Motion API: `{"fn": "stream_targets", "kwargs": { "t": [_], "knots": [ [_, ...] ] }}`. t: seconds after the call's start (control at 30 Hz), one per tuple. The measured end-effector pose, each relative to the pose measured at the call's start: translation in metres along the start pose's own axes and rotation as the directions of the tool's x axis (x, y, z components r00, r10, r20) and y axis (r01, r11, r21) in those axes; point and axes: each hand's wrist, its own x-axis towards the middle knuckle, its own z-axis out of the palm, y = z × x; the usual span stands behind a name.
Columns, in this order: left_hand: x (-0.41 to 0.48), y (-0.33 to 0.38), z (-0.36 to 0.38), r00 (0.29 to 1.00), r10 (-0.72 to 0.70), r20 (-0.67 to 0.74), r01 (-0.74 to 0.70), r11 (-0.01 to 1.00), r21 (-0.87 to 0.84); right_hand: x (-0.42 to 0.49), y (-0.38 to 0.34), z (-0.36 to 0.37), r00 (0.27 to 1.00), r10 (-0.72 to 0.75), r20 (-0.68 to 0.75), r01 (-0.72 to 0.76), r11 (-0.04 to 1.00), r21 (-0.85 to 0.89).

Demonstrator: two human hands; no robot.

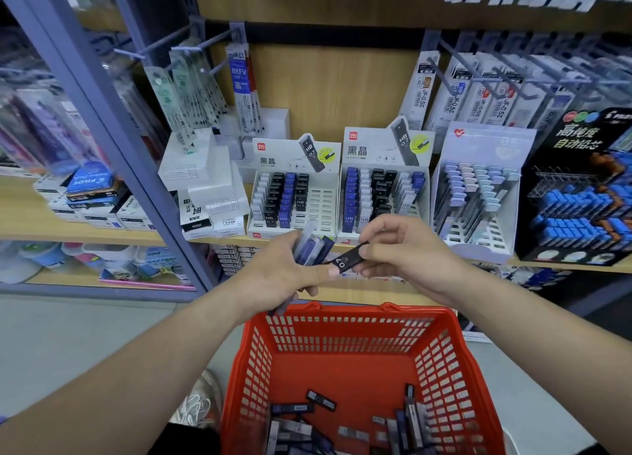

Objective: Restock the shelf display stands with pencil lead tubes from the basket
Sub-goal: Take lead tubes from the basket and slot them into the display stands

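While the left grip (281, 274) clutches several tubes (314, 247), the right grip (410, 249) pinches a black tube (350, 259) (marked 0.7) just beside it.

Four display stands (273, 153) — one basket (342, 339)

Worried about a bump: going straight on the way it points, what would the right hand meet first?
Probably the thumb of the left hand, which grips a bundle of blue tubes: the right hand aims its black rectangular plastic lead tube at that thumb. Depth unclear.
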Motion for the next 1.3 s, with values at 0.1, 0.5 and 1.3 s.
{"fn": "stream_targets", "kwargs": {
  "t": [0.1, 0.5, 1.3],
  "knots": [
    [0.003, -0.004, -0.001, 0.999, 0.004, -0.05, -0.005, 1.0, -0.011, 0.003, 0.003, -0.005, 1.0, -0.011, -0.024, 0.011, 1.0, 0.021],
    [0.008, -0.006, -0.006, 0.985, -0.005, -0.17, -0.007, 0.998, -0.067, 0.006, 0.011, 0.008, 0.989, -0.044, 0.141, 0.087, 0.945, -0.317],
    [-0.006, -0.021, -0.077, 0.963, -0.072, -0.259, 0.035, 0.989, -0.146, 0.192, 0.016, 0.039, 0.958, -0.279, -0.07, 0.102, 0.558, -0.823]
  ]
}}
